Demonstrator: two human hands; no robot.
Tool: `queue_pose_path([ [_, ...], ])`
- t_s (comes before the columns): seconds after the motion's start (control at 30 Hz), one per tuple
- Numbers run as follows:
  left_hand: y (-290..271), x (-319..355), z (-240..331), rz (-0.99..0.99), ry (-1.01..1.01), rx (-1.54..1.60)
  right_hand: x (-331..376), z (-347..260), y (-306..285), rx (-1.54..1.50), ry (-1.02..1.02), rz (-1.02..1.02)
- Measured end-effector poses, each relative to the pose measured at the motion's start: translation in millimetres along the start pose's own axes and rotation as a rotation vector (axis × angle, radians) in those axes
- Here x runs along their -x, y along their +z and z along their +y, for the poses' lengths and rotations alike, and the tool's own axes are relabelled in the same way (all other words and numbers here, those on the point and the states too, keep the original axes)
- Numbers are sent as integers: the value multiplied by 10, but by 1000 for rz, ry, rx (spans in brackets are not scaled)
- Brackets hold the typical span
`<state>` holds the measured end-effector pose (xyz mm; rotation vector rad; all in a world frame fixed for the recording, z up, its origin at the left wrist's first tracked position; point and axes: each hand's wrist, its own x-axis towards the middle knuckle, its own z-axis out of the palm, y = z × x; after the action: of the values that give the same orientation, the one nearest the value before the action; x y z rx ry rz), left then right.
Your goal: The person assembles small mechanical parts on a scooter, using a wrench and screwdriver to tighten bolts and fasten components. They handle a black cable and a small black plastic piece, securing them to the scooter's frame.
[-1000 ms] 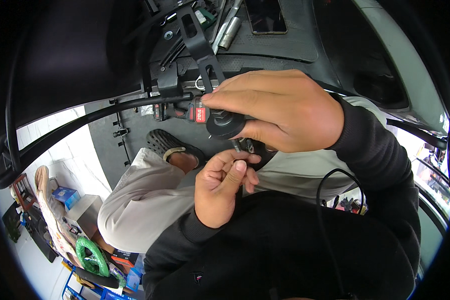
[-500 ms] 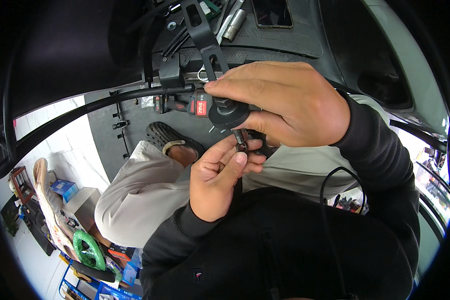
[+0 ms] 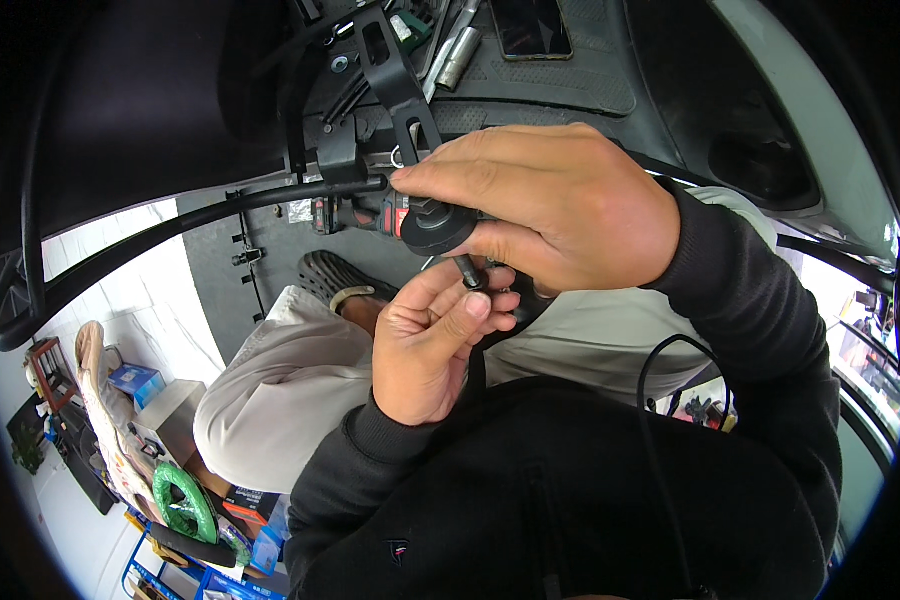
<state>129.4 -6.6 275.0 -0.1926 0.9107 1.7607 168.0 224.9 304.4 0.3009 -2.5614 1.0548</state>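
My right hand [image 3: 575, 210] comes in from the right, fingers and thumb closed around a black round disc with a hex bolt head [image 3: 438, 230]. Just below it, my left hand [image 3: 420, 345] pinches a small dark metal cylinder [image 3: 471, 274] between thumb and fingers. Its upper end points toward the disc; I cannot tell whether the two touch. A black slotted metal bracket [image 3: 394, 88] runs down to my right fingertips, where its lower end is hidden. Behind the disc lies a red and black cordless power tool [image 3: 370, 217], partly covered.
A phone [image 3: 532, 28], a silver socket [image 3: 459, 60] and other tools lie on the dark ledge above. A curved black bar [image 3: 200, 212] crosses at left. My shoe [image 3: 335, 280] rests on the grey mat [image 3: 205, 250]. Boxes and a green ring-shaped item [image 3: 183, 502] stand lower left.
Both hands have shifted slightly left with what they hold. The small cylinder now tilts differently in my left fingers, and the disc covers more of the power tool.
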Motion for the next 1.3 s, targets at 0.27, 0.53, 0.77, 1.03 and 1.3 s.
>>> queue_pose_path([
  [0.27,31,-20,-32,36,93,-128,-2,-38,-17,9,16,-1],
  [0.53,-39,-8,-19,-92,2,-2,-9,-61,-34,19,21,-30],
  [0.77,-91,-24,-80,-233,-82,186,-10,-69,-27,21,22,-28],
  [1.03,-125,-63,-109,-305,-67,124,-20,-76,-20,21,18,-24],
  [1.3,-101,-75,-76,-317,-41,50,-29,-69,-12,42,4,-8],
])
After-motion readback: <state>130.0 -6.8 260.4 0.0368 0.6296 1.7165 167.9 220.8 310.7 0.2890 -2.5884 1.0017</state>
